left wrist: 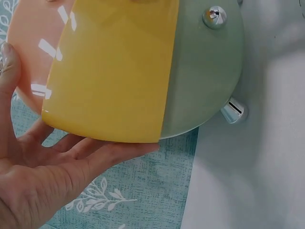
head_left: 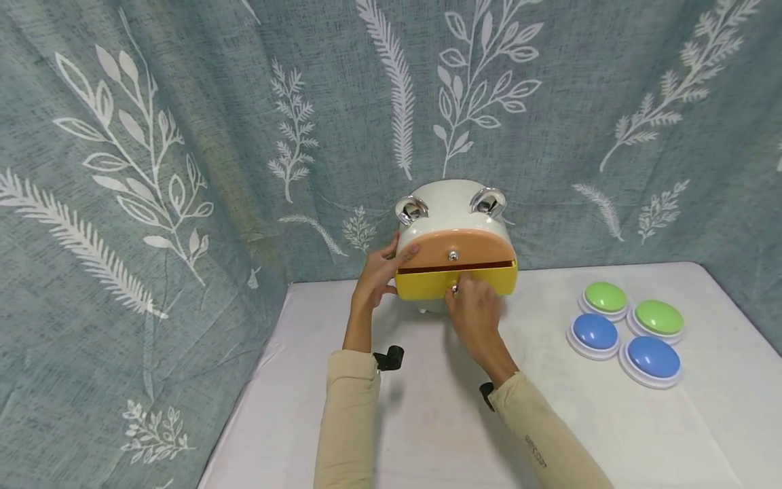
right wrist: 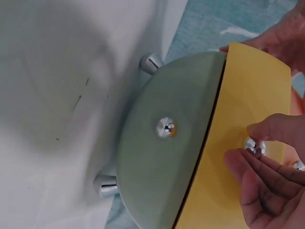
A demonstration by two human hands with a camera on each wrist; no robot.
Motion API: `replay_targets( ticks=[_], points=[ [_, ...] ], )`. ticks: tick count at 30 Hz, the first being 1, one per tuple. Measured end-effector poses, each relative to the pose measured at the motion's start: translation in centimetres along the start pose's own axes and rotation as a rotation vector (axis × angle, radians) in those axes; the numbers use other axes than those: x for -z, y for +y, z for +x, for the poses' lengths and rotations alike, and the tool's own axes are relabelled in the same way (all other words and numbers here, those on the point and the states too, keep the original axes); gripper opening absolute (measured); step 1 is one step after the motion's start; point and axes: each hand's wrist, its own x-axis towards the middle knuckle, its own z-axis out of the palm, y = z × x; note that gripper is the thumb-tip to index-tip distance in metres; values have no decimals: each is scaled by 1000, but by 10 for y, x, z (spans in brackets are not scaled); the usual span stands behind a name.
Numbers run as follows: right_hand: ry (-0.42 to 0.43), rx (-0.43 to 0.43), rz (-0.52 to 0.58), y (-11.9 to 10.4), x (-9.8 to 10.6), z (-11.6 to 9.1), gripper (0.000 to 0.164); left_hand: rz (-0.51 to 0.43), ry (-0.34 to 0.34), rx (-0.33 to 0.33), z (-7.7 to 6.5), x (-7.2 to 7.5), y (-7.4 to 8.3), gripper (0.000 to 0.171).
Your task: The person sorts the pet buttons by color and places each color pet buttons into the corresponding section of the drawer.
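Observation:
A rounded white mini drawer cabinet (head_left: 449, 204) with silver ring eyes stands at the table's back. Its fronts are an orange top drawer (head_left: 427, 250), a yellow middle drawer (head_left: 421, 285) and a green lower drawer (right wrist: 157, 105), each with a silver knob. The yellow drawer is partly out, showing a dark gap along its top. My right hand (head_left: 475, 309) pinches the yellow drawer's knob (right wrist: 255, 146) between thumb and fingers. My left hand (head_left: 375, 275) grips the cabinet's left side, thumb on the orange front, fingers along the side (left wrist: 86, 148).
Right of the cabinet, two green push lights (head_left: 605, 297) and two blue push lights (head_left: 595, 331) lie on the white-covered table (head_left: 427, 421). A grey-green patterned curtain (head_left: 342, 122) hangs behind and at the left. Silver feet (right wrist: 151, 63) hold the cabinet up.

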Motion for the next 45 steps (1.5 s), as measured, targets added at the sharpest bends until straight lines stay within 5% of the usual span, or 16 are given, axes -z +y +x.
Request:
replay_targets(
  ticks=[22,40,45],
  points=[
    [-41,4,-25,-15,32,-50,26,-7,18,-15,-3,-2,-3,86],
    [-68,7,-24,-18,40,-57,26,-5,27,-32,-2,-4,-1,86],
    [-159,2,6,-11,47,-56,25,-6,21,-25,-3,-4,-1,85]
  ],
)
